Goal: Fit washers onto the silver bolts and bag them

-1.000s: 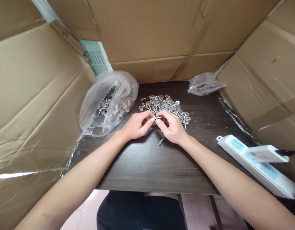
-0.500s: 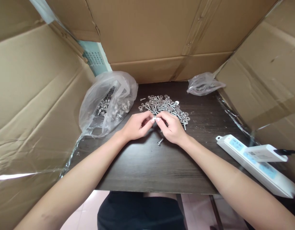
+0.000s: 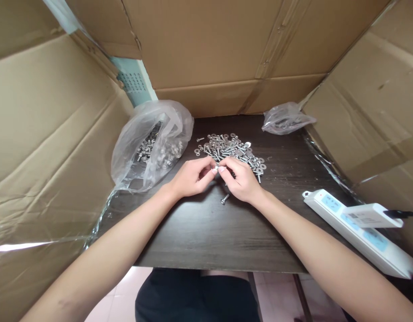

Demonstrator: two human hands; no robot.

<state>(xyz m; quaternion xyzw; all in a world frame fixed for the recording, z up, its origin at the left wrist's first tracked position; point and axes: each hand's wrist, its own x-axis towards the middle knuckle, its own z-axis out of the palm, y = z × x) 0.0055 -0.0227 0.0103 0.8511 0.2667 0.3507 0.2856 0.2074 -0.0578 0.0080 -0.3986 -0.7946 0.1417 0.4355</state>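
My left hand (image 3: 197, 176) and my right hand (image 3: 240, 179) meet tip to tip over the near edge of a pile of bolts, nuts and washers (image 3: 231, 148). Both are closed in a pinch around a small shiny metal fastener (image 3: 217, 167). Fingertips cover most of it, so its exact kind is unclear. One loose bolt (image 3: 224, 199) lies on the dark table (image 3: 206, 237), just nearer to me than the right hand's fingers.
On the left stands an open clear plastic bag (image 3: 172, 116) with bolts inside. A smaller plastic bag (image 3: 287, 118) lies at the back right. A white power strip (image 3: 330, 210) with a plugged-in adapter (image 3: 370, 215) runs along the right. Cardboard walls (image 3: 219, 44) enclose the table.
The fingertips of both hands have shifted very slightly around the small metal piece. Everything else looks the same.
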